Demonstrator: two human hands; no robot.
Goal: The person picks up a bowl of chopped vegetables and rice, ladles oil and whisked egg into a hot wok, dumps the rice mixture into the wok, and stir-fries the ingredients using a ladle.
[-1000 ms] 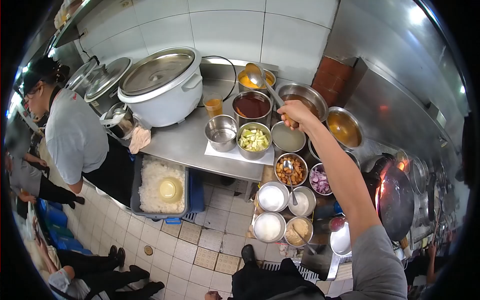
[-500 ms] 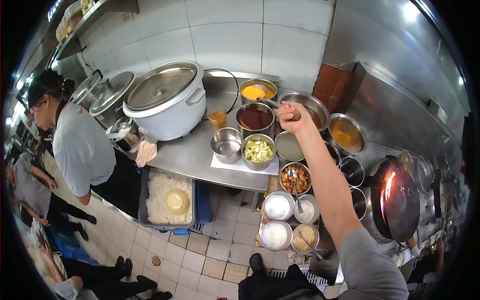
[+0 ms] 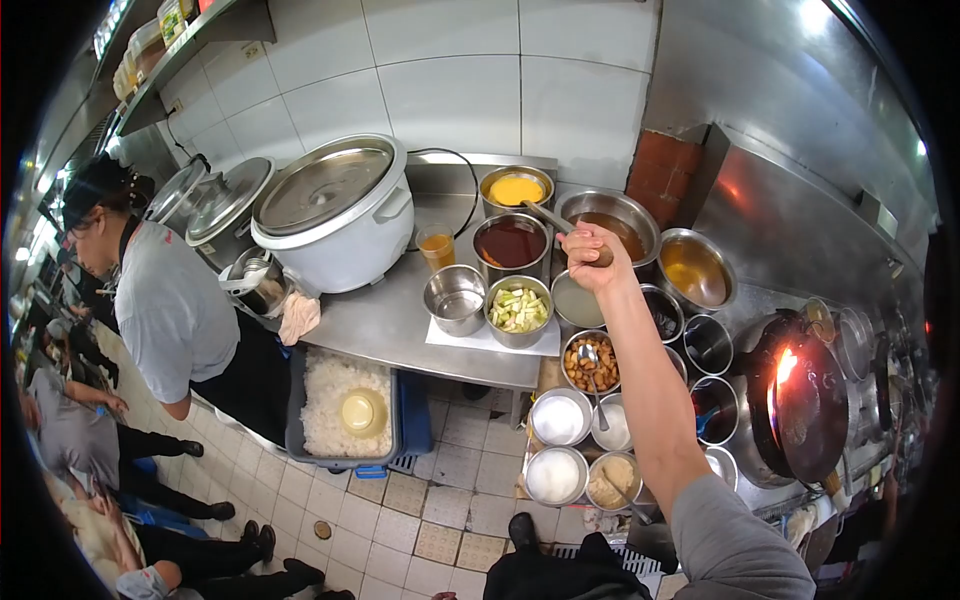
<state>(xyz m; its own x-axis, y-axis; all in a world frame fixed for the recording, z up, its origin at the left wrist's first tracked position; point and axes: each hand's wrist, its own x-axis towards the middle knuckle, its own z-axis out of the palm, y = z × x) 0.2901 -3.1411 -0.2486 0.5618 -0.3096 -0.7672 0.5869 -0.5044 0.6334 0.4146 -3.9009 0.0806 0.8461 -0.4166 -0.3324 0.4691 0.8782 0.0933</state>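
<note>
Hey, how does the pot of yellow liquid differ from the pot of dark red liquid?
The yellow pot stands nearer the tiled wall; the dark red pot is in front of it. The ladle held in the right hand has its bowl at the yellow pot, while the dark red pot has no utensil in it. Both are round, open metal pots.

We note a big white cooker [image 3: 345, 238] near pale wall tiles [image 3: 450, 95], limp cloth [image 3: 299, 318] just beside it, rice [image 3: 322, 388] in a grey bin [image 3: 345, 463], yellowish bowl [image 3: 363, 412] on top, loaded shelf [image 3: 207, 32] upper left, grey-shirted person [image 3: 178, 300] nearby.
</note>
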